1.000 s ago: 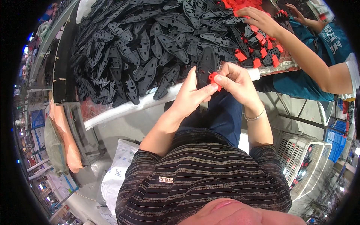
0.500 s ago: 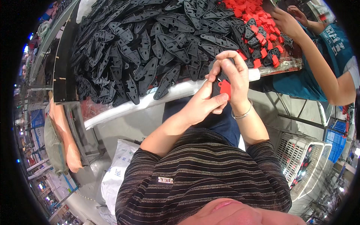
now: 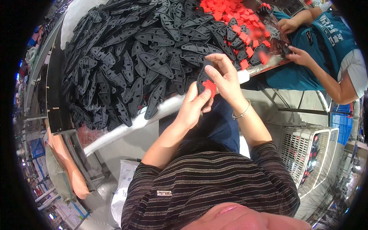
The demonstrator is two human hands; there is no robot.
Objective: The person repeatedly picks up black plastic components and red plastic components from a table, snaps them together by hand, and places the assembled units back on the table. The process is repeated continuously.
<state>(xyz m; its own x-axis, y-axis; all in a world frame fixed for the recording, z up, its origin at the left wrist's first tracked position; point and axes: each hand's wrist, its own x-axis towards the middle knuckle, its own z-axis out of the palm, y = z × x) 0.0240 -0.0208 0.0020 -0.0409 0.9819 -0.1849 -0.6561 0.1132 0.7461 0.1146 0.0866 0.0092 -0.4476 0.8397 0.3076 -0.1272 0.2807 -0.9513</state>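
Both my hands are together over the near edge of a table, around a dark plastic plate (image 3: 201, 79) with a red plastic piece (image 3: 209, 87) on it. My left hand (image 3: 191, 107) grips its lower part, thumb pressed on the red piece. Curled about the upper end, my right hand (image 3: 225, 79) has its thumb and fingers against the plate; the palm hides some of it. Just beyond lies a large heap of similar dark plates (image 3: 153, 63), pointed and pierced with holes.
Red pieces (image 3: 234, 13) are piled at the far right of the heap, beside several plates fitted with red. At right sits a co-worker, whose hand (image 3: 301, 56) holds a small dark part. White crates (image 3: 297, 153) stand on the floor at right; a white roll (image 3: 161, 109) edges the table.
The view has shifted, so the heap appears lower and more to the left. My hands still hold the plate with the red piece. The co-worker's hands have moved away from the red pile.
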